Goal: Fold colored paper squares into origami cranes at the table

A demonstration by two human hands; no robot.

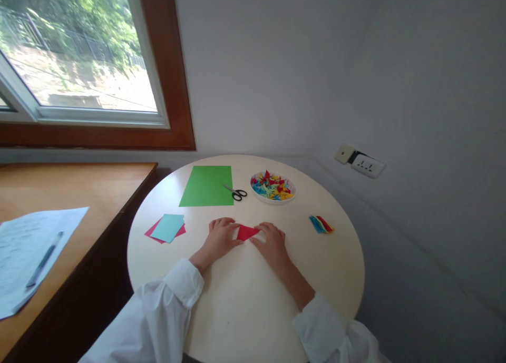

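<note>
A small folded red paper (246,232) lies on the round cream table (245,300) between my hands. My left hand (220,237) presses on its left end with the fingers curled down. At the paper's right end rests my right hand (270,241), fingers bent onto the edge. Both hands pinch the paper flat against the table.
A green sheet (207,185) and black scissors (236,193) lie beyond my hands. A white bowl (273,187) holds several small coloured folded pieces. A light blue sheet on a red one (167,228) lies left; folded coloured strips (321,224) lie right. A wooden ledge (59,194) carries papers and a pen.
</note>
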